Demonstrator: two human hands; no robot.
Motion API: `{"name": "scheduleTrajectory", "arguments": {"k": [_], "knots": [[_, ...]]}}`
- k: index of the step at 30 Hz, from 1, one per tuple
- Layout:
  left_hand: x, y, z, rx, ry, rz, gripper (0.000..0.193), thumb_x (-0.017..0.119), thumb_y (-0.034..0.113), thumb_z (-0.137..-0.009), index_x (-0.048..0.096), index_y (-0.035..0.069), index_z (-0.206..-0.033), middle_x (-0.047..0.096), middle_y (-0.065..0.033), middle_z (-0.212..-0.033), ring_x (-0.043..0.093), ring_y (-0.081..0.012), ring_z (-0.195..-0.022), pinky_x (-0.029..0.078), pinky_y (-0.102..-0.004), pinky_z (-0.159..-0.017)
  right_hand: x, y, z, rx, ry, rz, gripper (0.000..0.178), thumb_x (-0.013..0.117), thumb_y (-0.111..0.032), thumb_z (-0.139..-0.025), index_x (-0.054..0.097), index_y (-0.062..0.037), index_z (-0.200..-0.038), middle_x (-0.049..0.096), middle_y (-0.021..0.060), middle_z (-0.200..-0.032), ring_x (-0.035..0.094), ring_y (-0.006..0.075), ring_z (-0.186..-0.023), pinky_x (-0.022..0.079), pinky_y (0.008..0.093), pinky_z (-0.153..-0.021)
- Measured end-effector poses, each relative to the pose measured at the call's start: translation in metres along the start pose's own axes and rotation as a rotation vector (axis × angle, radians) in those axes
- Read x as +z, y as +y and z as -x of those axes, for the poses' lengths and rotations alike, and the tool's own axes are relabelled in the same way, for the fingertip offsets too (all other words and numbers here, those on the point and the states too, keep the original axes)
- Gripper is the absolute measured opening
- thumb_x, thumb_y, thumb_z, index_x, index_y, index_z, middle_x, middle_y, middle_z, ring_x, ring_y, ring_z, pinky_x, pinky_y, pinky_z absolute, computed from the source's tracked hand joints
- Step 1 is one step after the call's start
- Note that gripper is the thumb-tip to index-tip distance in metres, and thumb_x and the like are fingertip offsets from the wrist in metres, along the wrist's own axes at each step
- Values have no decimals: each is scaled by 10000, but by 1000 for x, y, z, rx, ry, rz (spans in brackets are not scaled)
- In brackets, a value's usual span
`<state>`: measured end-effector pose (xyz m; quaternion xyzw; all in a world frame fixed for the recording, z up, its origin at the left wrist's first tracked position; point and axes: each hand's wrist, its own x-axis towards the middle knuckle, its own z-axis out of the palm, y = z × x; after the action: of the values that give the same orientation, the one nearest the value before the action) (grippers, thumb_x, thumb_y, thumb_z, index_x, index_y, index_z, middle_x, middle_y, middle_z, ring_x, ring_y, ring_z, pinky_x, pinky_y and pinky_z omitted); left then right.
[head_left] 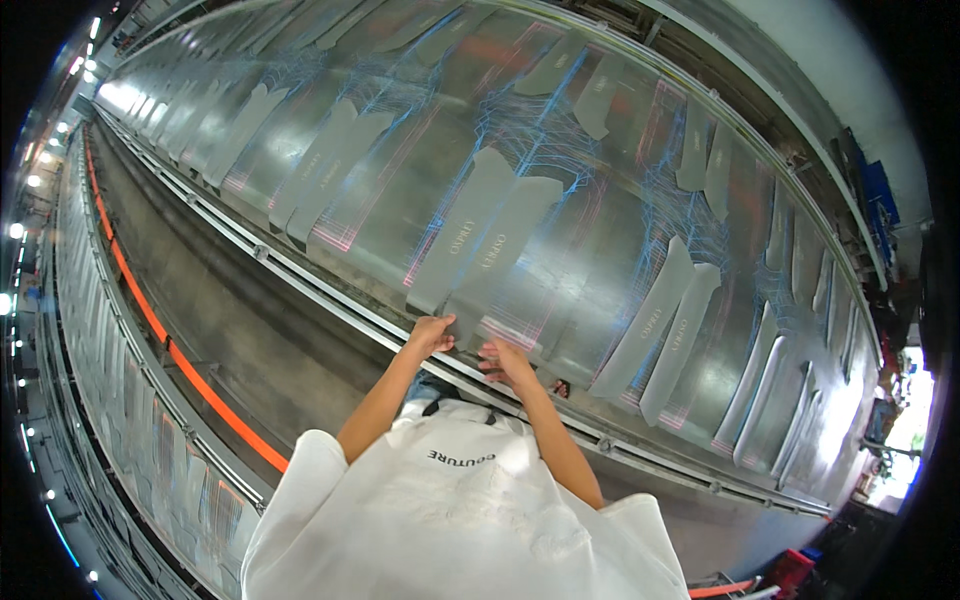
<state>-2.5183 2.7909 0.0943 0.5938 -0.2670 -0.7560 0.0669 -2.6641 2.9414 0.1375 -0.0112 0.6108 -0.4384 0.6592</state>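
Observation:
Two long grey cut panels [508,232], possibly fabric, lie side by side on the table in front of me, pale lettering across each. At their near ends, by the table's edge, my left hand [432,336] is closed with its thumb and fingers at the end of the left panel [462,222]. A little to the right, my right hand [508,362] is held with its fingers apart, beside the near end of the other panel; whether it touches it cannot be told. Blue web-like lines [535,135] and pink marks fan out on the tabletop around the panels.
The long shiny table [590,265] carries several more grey panels [652,318] to both sides. A metal rail [330,298] follows its near edge. An aisle [240,330] separates it from another table [150,440] with an orange strip [205,378] along it.

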Motion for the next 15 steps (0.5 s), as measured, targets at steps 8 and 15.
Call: {"name": "scheduleTrajectory", "arguments": {"k": [8,15], "knots": [[-1,57,19,-86,-251,-386,285,572,327,-844,489,85,-719,402,27,-547,319,-55,-401,206,-229,-340,86,-35,-27,136,-91,-158,534,456,-580,-871,622,-73,-851,607,22,-686,492,81,-528,344,207,-444],[-2,81,25,-61,-379,-369,321,509,360,-899,461,94,-726,384,34,-539,326,-64,-427,237,-234,-371,98,-45,-27,-34,268,-184,409,457,-428,-919,483,-91,-688,475,5,-558,431,101,-478,316,246,-412]]}}
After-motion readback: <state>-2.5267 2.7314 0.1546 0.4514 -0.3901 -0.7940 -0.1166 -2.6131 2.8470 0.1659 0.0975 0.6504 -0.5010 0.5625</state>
